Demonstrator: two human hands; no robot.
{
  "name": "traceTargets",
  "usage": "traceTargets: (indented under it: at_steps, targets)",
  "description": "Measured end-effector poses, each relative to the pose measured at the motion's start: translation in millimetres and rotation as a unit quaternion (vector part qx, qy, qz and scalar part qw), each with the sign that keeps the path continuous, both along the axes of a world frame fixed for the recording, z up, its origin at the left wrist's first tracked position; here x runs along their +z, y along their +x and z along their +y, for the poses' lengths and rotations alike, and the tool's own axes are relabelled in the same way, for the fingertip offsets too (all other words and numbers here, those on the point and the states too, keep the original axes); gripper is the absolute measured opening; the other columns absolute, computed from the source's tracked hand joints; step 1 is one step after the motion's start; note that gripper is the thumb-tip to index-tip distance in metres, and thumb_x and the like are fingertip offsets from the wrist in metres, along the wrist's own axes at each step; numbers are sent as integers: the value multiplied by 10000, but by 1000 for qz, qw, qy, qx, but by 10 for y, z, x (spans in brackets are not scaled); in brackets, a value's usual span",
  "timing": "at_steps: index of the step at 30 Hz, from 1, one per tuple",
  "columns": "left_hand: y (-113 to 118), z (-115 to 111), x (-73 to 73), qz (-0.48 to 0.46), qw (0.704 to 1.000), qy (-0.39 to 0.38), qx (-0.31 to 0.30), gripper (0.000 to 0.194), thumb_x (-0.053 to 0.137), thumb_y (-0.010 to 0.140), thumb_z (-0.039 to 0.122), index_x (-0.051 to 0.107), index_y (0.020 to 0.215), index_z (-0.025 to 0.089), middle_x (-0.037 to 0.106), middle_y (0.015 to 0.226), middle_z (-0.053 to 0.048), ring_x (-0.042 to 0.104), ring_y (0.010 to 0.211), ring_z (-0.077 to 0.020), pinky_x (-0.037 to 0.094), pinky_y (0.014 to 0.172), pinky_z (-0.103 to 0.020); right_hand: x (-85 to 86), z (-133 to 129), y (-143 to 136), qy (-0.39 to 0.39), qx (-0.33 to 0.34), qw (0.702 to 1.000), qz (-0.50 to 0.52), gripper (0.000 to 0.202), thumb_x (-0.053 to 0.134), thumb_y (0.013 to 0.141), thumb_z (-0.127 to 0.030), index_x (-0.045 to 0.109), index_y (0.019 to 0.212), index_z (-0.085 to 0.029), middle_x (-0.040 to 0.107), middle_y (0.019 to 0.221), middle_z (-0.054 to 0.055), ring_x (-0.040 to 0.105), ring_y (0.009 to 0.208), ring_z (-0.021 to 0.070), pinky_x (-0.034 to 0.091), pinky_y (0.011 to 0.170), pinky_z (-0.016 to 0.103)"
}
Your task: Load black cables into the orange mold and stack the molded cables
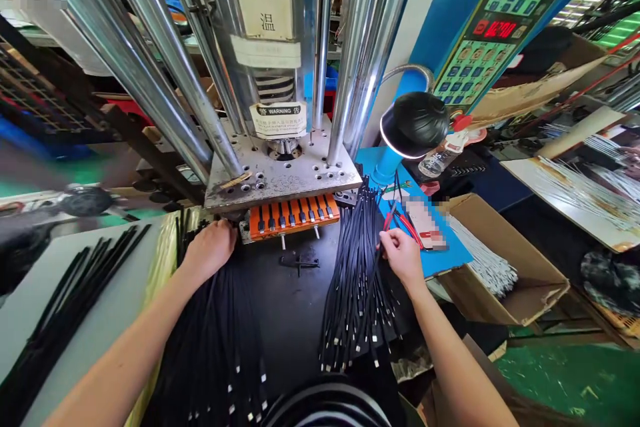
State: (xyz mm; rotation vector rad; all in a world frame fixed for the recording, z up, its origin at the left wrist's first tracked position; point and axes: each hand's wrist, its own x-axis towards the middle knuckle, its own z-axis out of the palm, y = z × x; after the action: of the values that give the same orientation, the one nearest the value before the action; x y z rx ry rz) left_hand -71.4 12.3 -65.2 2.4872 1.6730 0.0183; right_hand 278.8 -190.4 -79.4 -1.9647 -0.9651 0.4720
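Observation:
My left hand [213,247] is closed at the left front corner of the machine's metal plate [285,177], above a hanging bundle of black cables [215,340]; what its fingers hold is hidden. My right hand [401,250] is pinched at the right edge of another black cable bundle [355,267], near red-handled pliers [410,227]; its fingertips are too small to read. Between the hands, an orange mould block [295,217] with several black connectors in a row sits under the plate. Small black scraps [299,263] lie on the dark table in front of it.
Steel columns and a cylinder marked high temperature rise above the plate. A black lamp [415,123] and a bottle [440,155] stand at the right, beyond a blue board [453,257]. A cardboard box [530,273] holds white cables. More black cables [65,307] lie far left.

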Motion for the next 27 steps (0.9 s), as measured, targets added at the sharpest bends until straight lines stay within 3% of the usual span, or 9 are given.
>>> traceTargets:
  at_steps: [2, 4, 6, 10, 13, 16, 20, 23, 27]
  targets:
    - [-137, 76, -1, -90, 995, -7, 50, 416, 329, 841, 348, 564, 1052, 77, 653, 989, -236, 645, 938, -373, 468, 808, -456, 83, 3, -51, 65, -6, 989, 129, 398, 570, 807, -583, 518, 777, -189, 634, 607, 13, 504, 443, 117, 378, 481, 246]
    - [-269, 86, 57, -161, 984, 0, 79, 427, 367, 809, 361, 546, 1105, 109, 661, 982, -166, 642, 892, -299, 474, 796, -400, 208, 3, -153, 83, 14, 974, 212, 430, 635, 755, -573, 536, 882, -174, 615, 575, -13, 460, 408, 98, 339, 428, 220]
    - [-360, -13, 196, -236, 969, -11, 68, 407, 415, 786, 390, 557, 1072, 137, 641, 873, -89, 612, 779, -229, 470, 723, -338, 351, -14, -301, 44, 98, 964, 245, 426, 649, 765, -524, 570, 957, -152, 602, 554, -27, 441, 408, 88, 323, 416, 205]
    - [-301, -470, 649, -392, 916, -80, 8, 257, 526, 775, 378, 567, 904, 160, 496, 659, 18, 470, 590, -129, 380, 566, -238, 614, -68, -677, -62, 343, 919, 186, 214, 559, 876, -375, 608, 847, -168, 612, 576, -22, 478, 456, 85, 337, 445, 196]
    - [-98, -824, 992, -440, 894, -84, -34, 243, 523, 852, 375, 462, 728, 175, 485, 674, 18, 404, 559, -90, 333, 525, -214, 773, -56, -961, -42, 422, 900, 103, 167, 510, 913, -294, 589, 806, -194, 623, 591, -34, 517, 493, 86, 331, 465, 191]
    - [103, -1054, 1268, -462, 878, -80, -91, 262, 493, 929, 366, 456, 755, 173, 454, 659, 34, 387, 530, -71, 316, 497, -197, 906, 9, -1164, 42, 436, 896, 75, 153, 502, 928, -271, 582, 818, -201, 632, 594, -41, 531, 494, 80, 338, 480, 191]
    - [318, -1152, 1528, -476, 856, -103, -175, 194, 482, 961, 337, 568, 939, 164, 423, 620, 53, 414, 478, -57, 332, 453, -176, 1016, 98, -1281, 154, 415, 893, 83, 147, 518, 937, -285, 597, 850, -197, 647, 603, -35, 525, 470, 73, 380, 499, 192]
    - [450, -1135, 1631, -492, 831, -138, -218, 221, 492, 958, 332, 596, 888, 150, 478, 628, 36, 491, 467, -58, 394, 440, -165, 1047, 140, -1316, 204, 398, 889, 98, 152, 526, 941, -305, 592, 857, -198, 642, 596, -35, 515, 448, 76, 379, 473, 195]
    - [565, -1098, 1663, -505, 817, -155, -234, 235, 520, 943, 322, 631, 849, 137, 565, 612, 11, 566, 464, -76, 489, 470, -177, 1053, 183, -1348, 234, 375, 895, 66, 207, 509, 951, -341, 590, 822, -201, 576, 578, -43, 501, 474, 87, 369, 486, 210]
